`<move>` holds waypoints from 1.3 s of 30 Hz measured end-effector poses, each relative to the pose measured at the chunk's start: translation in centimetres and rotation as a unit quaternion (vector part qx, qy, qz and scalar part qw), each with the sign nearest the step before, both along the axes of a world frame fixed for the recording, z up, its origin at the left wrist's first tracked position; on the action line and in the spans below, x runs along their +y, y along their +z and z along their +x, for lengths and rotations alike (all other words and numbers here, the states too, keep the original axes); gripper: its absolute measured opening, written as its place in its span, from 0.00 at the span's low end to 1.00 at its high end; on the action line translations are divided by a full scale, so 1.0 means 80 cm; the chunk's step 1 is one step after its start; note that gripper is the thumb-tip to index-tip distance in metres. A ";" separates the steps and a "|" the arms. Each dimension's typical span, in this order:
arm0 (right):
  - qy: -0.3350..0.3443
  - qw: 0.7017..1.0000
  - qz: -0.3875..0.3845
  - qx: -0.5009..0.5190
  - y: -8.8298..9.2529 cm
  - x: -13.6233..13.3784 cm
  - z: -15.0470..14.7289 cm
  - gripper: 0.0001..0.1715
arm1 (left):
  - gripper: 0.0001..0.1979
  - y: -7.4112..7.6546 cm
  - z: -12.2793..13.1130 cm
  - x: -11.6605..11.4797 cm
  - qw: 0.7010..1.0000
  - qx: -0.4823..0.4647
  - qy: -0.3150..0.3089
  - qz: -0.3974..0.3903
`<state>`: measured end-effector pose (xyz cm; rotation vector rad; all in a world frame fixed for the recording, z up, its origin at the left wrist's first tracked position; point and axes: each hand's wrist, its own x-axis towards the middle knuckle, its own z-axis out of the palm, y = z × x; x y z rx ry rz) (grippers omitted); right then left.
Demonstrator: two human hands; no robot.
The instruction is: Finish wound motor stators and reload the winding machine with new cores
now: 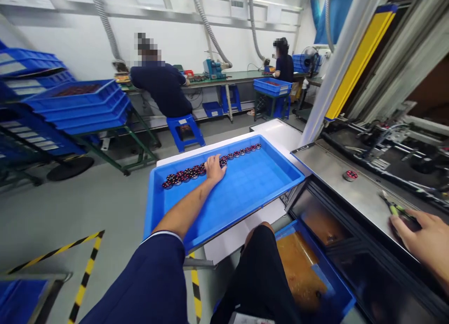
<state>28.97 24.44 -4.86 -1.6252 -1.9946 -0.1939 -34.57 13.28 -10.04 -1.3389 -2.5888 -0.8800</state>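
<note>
- We see the left hand (214, 169) reaching into a blue tray (249, 183), palm down, fingers bent about halfway and resting among small black-and-red parts (191, 173); whether it grips one of them, we cannot tell.
- We find those parts in a line along the tray's far side, packed more than one deep at the left end and thinning to a single row at the right.
- At right, we see the other hand, the right hand (423, 230), wrapped around green-handled pliers (393, 208), their tips pointing away over a metal bench (335, 160).
- On that bench, near the pliers' tips but apart from them, we spot a lone part (350, 175), red on top.
- Below the bench edge, we make out a blue bin (345, 298) on the floor, beside the wearer's knee (264, 244).
- Beyond, we see two co-workers seated along a green workbench (242, 76), one on a blue stool (184, 127).
</note>
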 end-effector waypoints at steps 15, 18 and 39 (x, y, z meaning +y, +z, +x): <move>-0.055 0.994 -0.062 -0.074 0.051 -0.065 -0.046 0.18 | 0.18 0.140 0.378 0.194 0.859 -0.141 -0.492 0.016; -0.058 0.995 -0.051 -0.067 0.055 -0.072 -0.047 0.17 | 0.18 0.146 0.419 0.204 0.806 -0.185 -0.562 -0.017; 0.186 0.901 -0.073 0.386 0.077 -0.238 -0.081 0.23 | 0.33 0.137 0.456 -0.101 0.664 -0.323 -0.608 0.290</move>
